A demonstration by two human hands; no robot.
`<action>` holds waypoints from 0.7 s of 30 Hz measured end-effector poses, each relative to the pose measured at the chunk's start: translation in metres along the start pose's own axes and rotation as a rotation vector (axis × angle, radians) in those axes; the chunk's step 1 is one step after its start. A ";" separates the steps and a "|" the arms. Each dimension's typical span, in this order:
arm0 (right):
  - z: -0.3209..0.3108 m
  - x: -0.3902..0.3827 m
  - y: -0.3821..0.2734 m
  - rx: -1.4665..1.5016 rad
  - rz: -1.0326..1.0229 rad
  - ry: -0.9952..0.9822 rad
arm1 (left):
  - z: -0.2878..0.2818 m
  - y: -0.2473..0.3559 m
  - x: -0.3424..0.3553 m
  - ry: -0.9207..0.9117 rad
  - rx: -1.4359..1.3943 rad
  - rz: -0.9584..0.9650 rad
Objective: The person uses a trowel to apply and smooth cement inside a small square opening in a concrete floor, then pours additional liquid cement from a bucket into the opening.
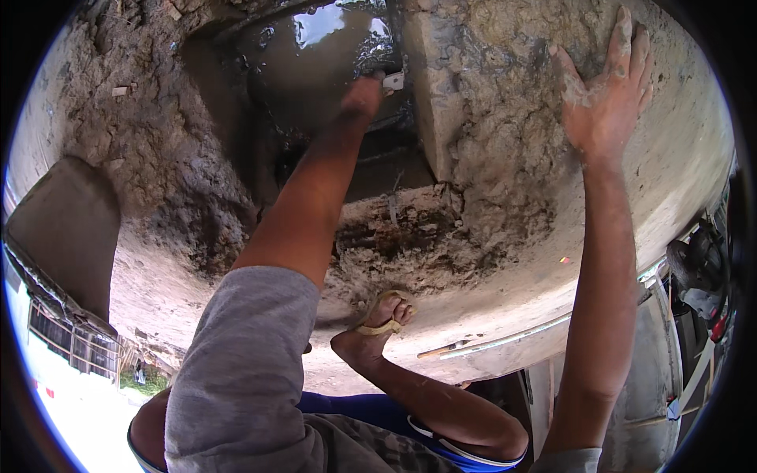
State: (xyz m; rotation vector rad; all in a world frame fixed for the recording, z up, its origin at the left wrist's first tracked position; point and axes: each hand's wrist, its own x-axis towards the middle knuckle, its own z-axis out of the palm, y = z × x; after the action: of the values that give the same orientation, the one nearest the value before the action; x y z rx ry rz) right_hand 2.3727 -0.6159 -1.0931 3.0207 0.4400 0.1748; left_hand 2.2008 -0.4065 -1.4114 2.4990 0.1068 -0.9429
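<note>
Left hand (364, 93) reaches out straight, fingers clenched around a trowel (392, 80) pointing right; right hand (605, 98) lies flat, fingers released, on concrete (505, 118).

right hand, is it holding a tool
No, the right hand lies flat with fingers spread on the rough concrete block, holding nothing.

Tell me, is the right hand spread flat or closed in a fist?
Spread flat. The right hand presses open-palmed against the rough concrete block, fingers apart and smeared with pale mortar, holding nothing.
</note>
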 end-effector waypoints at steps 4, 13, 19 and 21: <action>-0.002 0.000 -0.001 -0.007 0.033 -0.006 | -0.021 0.020 -0.010 0.040 0.069 -0.011; -0.003 -0.001 0.001 0.009 0.087 -0.033 | -0.023 -0.014 -0.059 -0.089 0.082 -0.225; -0.007 0.000 -0.002 0.018 0.110 -0.043 | -0.059 -0.006 -0.079 -0.156 0.080 -0.257; -0.007 0.001 -0.003 0.022 0.111 -0.037 | -0.066 -0.002 -0.084 -0.134 0.059 -0.264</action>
State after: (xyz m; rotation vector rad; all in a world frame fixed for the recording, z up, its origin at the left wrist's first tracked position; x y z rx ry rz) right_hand 2.3722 -0.6123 -1.0861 3.0663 0.2728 0.1218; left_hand 2.1767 -0.3672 -1.3152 2.5081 0.3784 -1.2329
